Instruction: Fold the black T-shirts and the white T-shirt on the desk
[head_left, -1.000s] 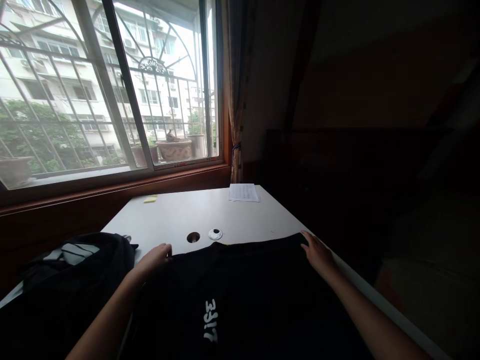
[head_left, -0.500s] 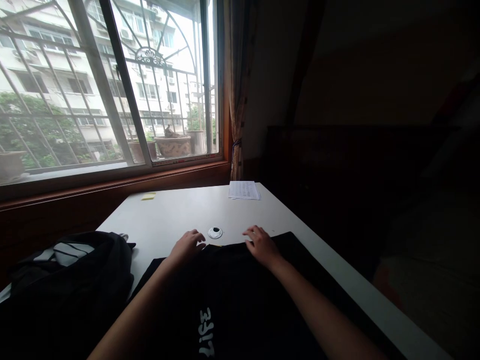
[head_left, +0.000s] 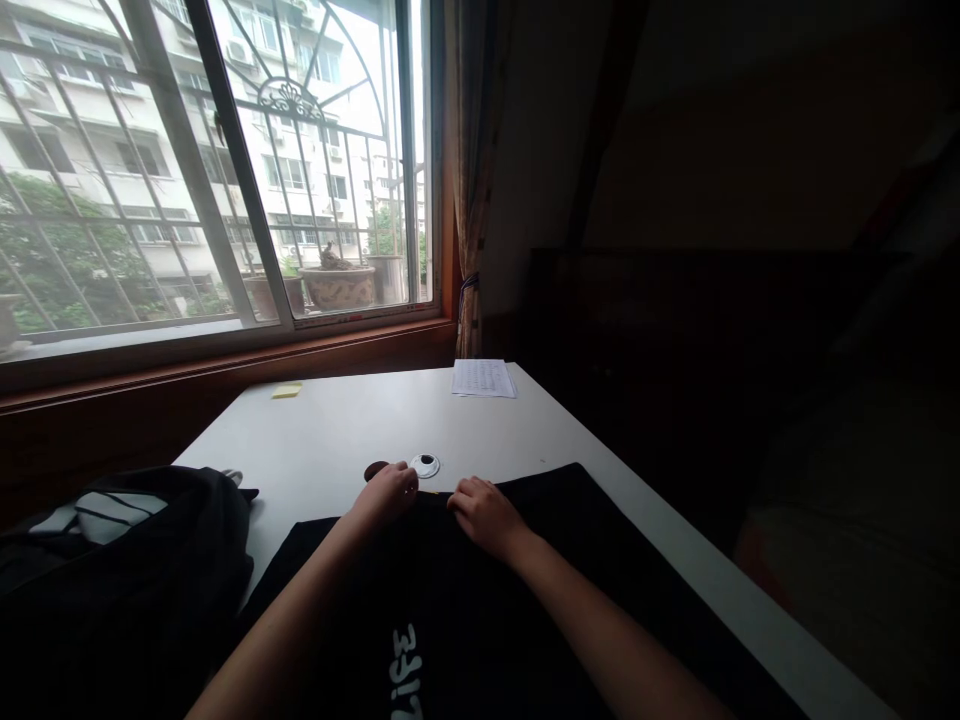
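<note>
White table by the window bears black cloth.

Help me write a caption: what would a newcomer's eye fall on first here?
The bright window at upper left probably stands out first. Next come the left hand and right hand, close together at the far edge of black cloth on the white table.

Two bare forearms taper smoothly to narrow wrists and bare hands with slender fingers.
</note>
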